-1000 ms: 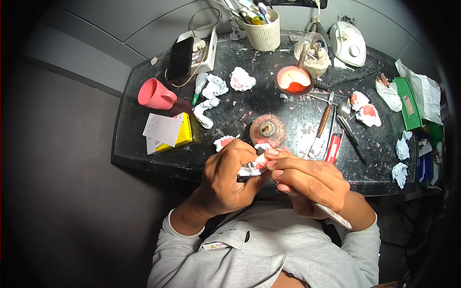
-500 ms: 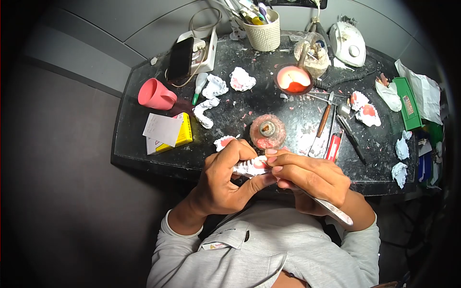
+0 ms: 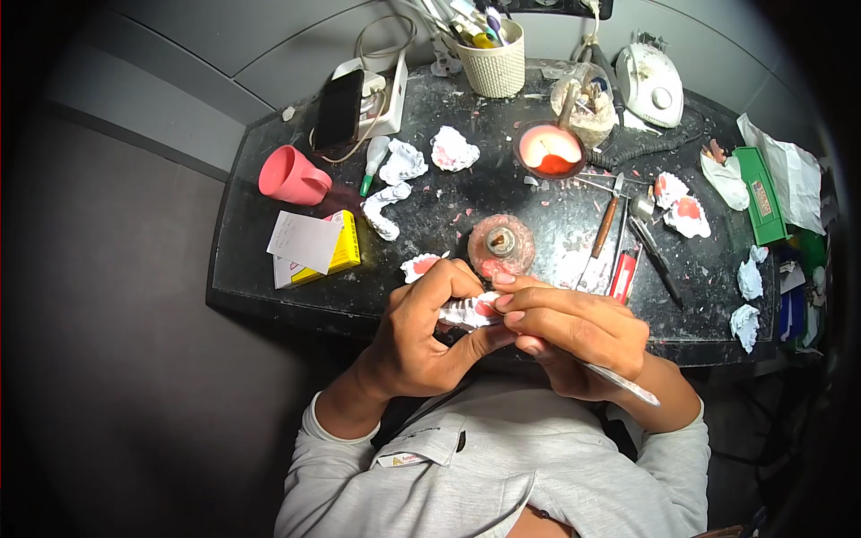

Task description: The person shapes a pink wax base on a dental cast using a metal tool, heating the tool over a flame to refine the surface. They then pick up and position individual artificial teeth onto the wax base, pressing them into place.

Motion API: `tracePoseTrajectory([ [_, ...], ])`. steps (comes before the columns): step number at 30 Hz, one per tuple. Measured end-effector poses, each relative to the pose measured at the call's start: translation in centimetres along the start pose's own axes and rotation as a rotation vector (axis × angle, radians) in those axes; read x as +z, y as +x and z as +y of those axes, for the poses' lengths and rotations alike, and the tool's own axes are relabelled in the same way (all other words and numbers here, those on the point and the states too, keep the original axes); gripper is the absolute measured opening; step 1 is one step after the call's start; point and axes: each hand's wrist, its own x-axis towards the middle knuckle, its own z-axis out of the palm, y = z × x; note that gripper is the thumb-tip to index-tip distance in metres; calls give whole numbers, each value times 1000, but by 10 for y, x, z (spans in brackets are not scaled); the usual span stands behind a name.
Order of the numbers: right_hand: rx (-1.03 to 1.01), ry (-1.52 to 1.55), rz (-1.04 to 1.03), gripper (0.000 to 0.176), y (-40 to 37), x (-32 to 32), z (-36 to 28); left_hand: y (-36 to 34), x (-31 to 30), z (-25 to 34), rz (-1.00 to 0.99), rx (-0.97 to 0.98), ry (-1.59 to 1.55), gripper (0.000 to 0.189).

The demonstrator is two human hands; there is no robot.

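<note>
Left hand (image 3: 421, 336) is gripping a white, red-patched cast (image 3: 462, 313) over the near edge of the surface (image 3: 300, 308) while right hand (image 3: 587, 336) is holding a slim metal tool (image 3: 628, 385), tip hidden; bracing both hands together and pressing lightly is probably helping control small movements.

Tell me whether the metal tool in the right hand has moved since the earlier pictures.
Yes: the free end of the metal tool, held in the right hand, has shifted slightly toward the bench's near edge.
</note>
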Motion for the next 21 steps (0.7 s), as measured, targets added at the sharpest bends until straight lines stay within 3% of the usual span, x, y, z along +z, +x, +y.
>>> tracePoseTrajectory([
  [10, 43, -10, 54, 16, -2, 0, 2, -3, 2, -1, -20, -18, 28, 37],
  [13, 79, -65, 180, 12, -7, -5, 4, -4, 5, -3, 37, -8, 18, 40],
  [16, 66, 76, 311, 16, -17, -1, 9, -5, 4, -3, 44, 13, 68, 41],
  [19, 103, 134, 264, 17, -14, 1, 5, -6, 4, -2, 55, 60, 151, 42],
  [21, 23, -8, 169, 20, -8, -8, 3, -6, 4, 0, 69, 75, 214, 45],
])
